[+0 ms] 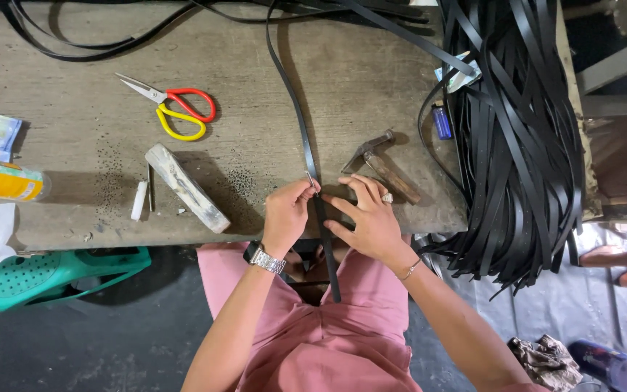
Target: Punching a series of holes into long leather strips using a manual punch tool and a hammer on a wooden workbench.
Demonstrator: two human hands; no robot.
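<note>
At tabletop (270, 43) edge, black strap (301, 127) is pinched with a small metal pin by left hand (287, 214); right hand (368, 218) is laid open, fingers pressing strap flat. Pin should be kept upright, strap held taut. Hammer (382, 163) is lying just beside.

Both forearms reach up from lower frame, converging. Left hand (287, 215), metal watch on wrist, curled into loose fist, thumb and forefinger pinched shut at tips, knuckles up. Right hand (366, 218) just beside it, palm down, fingers (363, 186) spread and extended flat, index pointing toward left fingertips, ring on one finger, thin bracelet at wrist. Fingertips of both hands nearly meet, small gap between. Elbows wide apart, bare forearms angled inward.
</note>
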